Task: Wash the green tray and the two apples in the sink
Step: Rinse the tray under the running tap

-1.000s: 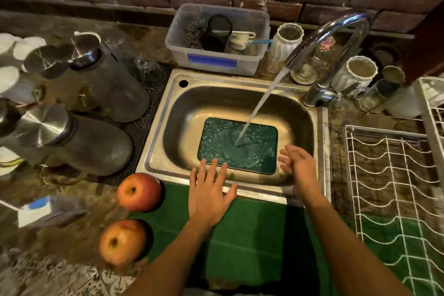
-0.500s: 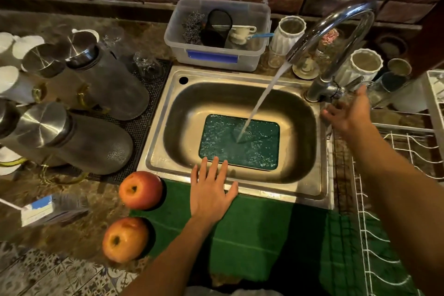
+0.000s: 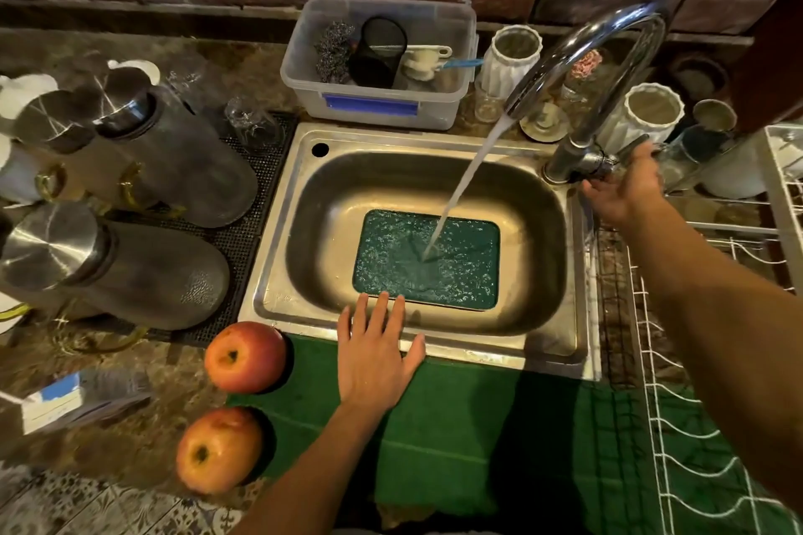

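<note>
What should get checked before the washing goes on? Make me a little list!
1. Water running from the tap: ok.
2. Green tray flat in the sink, under the stream: ok.
3. Two apples waiting on the counter, not yet in the sink: ok.
4. Left hand free, flat on the sink's front edge: ok.
5. Right hand at the tap handle; firm grip: cannot tell.
6. Drain open: cannot tell.

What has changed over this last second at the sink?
The right hand left the sink's near edge and reached up to the tap lever. The left hand, green tray, running water and both apples stayed put.
</note>
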Demonstrator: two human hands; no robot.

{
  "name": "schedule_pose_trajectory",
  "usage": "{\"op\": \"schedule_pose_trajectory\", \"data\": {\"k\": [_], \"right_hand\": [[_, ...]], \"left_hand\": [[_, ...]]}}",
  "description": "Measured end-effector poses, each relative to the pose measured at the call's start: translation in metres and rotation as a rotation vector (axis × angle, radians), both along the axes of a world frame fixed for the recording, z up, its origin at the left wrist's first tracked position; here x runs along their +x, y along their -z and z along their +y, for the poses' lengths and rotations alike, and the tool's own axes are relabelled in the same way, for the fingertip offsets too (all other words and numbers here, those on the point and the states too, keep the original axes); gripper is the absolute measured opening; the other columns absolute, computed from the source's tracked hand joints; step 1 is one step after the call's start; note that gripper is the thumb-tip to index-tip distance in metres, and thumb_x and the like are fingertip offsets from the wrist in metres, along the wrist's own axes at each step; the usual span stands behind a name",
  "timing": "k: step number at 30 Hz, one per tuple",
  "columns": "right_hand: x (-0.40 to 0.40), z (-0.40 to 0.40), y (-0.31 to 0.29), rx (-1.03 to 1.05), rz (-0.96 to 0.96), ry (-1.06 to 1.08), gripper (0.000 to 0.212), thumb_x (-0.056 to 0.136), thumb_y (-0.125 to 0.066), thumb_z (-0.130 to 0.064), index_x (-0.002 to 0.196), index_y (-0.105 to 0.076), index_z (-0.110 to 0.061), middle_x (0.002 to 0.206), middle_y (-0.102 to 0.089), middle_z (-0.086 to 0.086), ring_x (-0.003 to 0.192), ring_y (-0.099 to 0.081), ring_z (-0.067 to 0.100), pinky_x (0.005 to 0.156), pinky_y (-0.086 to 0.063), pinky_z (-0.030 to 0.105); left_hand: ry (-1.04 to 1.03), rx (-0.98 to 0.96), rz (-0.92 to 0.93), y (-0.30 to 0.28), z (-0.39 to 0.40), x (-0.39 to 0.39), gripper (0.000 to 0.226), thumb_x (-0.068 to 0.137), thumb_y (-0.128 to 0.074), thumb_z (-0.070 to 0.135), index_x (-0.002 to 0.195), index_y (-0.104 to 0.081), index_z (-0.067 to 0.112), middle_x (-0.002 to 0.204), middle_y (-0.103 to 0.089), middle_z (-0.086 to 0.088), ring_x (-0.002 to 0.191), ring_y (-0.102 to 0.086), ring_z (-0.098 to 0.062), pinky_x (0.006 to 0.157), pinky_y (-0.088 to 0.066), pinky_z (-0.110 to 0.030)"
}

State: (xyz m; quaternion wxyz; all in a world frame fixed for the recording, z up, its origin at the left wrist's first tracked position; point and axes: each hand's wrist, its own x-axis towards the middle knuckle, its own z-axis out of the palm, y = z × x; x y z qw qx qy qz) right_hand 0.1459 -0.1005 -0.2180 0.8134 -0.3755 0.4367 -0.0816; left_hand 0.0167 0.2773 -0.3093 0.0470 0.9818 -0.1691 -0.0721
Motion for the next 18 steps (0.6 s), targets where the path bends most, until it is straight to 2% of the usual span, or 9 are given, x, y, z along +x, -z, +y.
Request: {"op": "schedule_pose_trajectory", "data": {"k": [5,8,13,16,18], "right_hand": [[0.003,0.000,0.001,0.049,-0.006,0.051,0.059,0.102,-0.031,-0.056,0.145,-0.047,-0.018,0.146,-0.053,0.009,0.133,-0.051,0.022,0.112,-0.039,0.032],[0.004,0.001,0.002,0.062,-0.031,0.089,0.055,0.103,-0.031,-0.053,0.141,-0.051,-0.020,0.142,-0.057,0.008,0.133,-0.052,0.022,0.113,-0.036,0.032],[0.006,-0.002,0.007,0.074,-0.044,0.137,0.052,0.103,-0.034,-0.050,0.141,-0.052,-0.020,0.147,-0.054,0.007,0.139,-0.046,0.020,0.118,-0.032,0.033],[0.009,-0.001,0.009,0.074,-0.070,0.168,0.049,0.104,-0.036,-0.048,0.139,-0.054,-0.019,0.142,-0.059,0.005,0.134,-0.052,0.019,0.115,-0.036,0.031],[0.013,0.001,0.009,0.071,-0.100,0.205,0.045,0.104,-0.041,-0.042,0.140,-0.053,-0.017,0.137,-0.063,0.006,0.126,-0.060,0.021,0.109,-0.046,0.035]], "left_hand": [[-0.004,0.008,0.011,0.000,0.000,0.001,0.067,0.094,-0.040,0.062,0.146,-0.052,0.022,0.147,-0.055,-0.006,0.141,-0.043,-0.035,0.114,-0.030,-0.055],[-0.008,0.008,0.021,-0.001,0.000,0.001,0.067,0.093,-0.040,0.062,0.146,-0.052,0.023,0.147,-0.055,-0.006,0.141,-0.043,-0.035,0.114,-0.031,-0.055],[-0.008,0.003,0.040,0.000,-0.001,0.002,0.066,0.093,-0.039,0.062,0.146,-0.051,0.025,0.148,-0.055,-0.005,0.140,-0.043,-0.034,0.113,-0.031,-0.056],[-0.008,-0.008,0.041,0.002,-0.001,0.002,0.065,0.093,-0.039,0.062,0.146,-0.051,0.026,0.148,-0.054,-0.005,0.140,-0.042,-0.034,0.113,-0.031,-0.056],[-0.007,-0.012,0.042,0.002,0.000,0.002,0.064,0.094,-0.039,0.062,0.146,-0.050,0.026,0.147,-0.054,-0.005,0.141,-0.041,-0.034,0.113,-0.031,-0.055]]}}
